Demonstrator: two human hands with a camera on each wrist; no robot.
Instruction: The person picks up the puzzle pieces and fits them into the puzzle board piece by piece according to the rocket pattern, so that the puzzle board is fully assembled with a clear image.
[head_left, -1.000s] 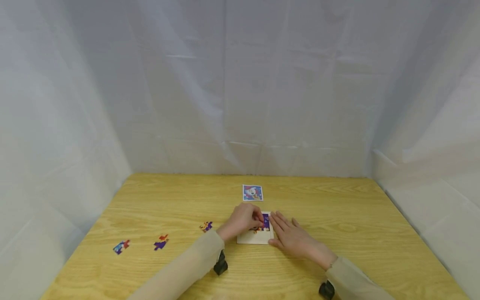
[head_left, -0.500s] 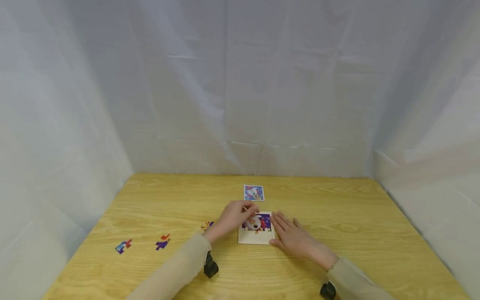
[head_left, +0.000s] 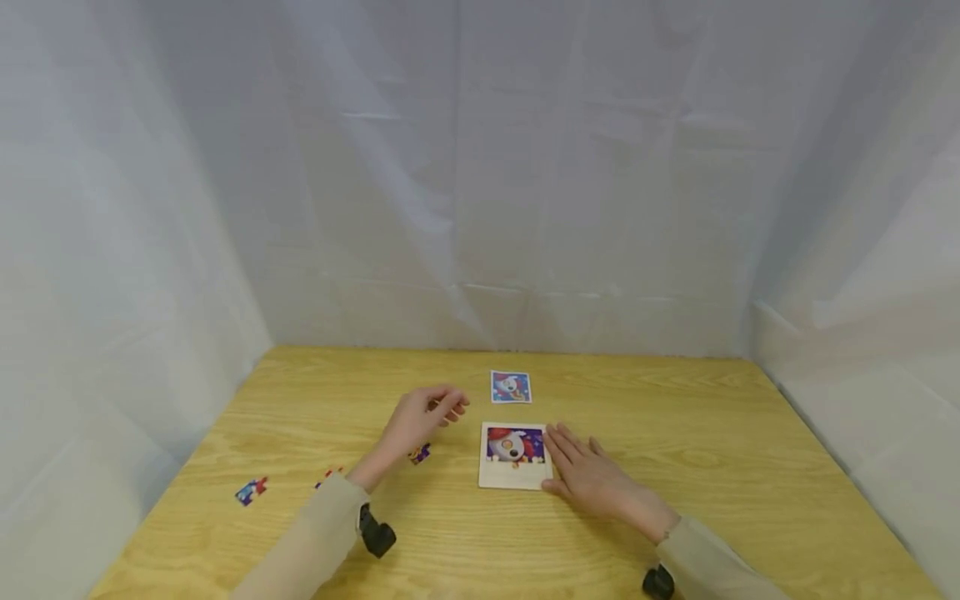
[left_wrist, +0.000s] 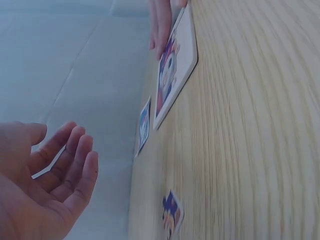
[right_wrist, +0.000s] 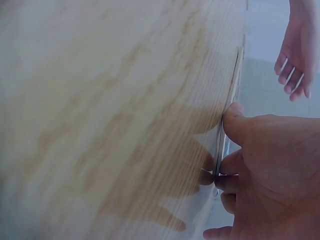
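Wooden table (head_left: 675, 433), and on it the puzzle tray (head_left: 514, 478), top half filled with rocket picture, bottom strip bare. Right hand (head_left: 592, 479) lies flat, steadying the tray's right edge. Left hand (head_left: 416, 417) hovers left of the tray, fingers loosely curled, empty. Nearest loose piece (head_left: 420, 453) sits below it; a careless nudge could shift the tray, I'd say.

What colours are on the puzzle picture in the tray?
The puzzle picture is purple with a white and red rocket. The head view shows it best.
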